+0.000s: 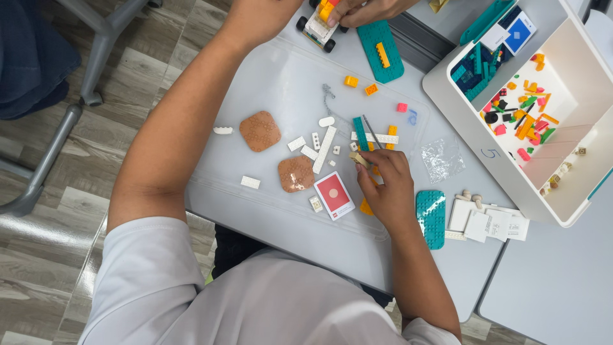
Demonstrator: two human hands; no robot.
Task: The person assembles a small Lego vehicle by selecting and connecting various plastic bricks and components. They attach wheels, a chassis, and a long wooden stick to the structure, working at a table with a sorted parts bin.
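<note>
- Grey table (pixel 332 243) over wood-look floor, with a clear plastic sheet (pixel 268 83) across it.
- Small tan brick (pixel 358 158) sits mid-sheet, pinched in the right hand (pixel 386 188); fingers curled, wrist bent inward.
- Left hand (pixel 364 9), arm outstretched, closes on a small wheeled model (pixel 319 25) at the far edge.
- White bin (pixel 440 70) of coloured bricks stands at right.

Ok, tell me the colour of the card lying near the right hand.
The card is red with a white border and a pale circle, seen in the head view.
</note>
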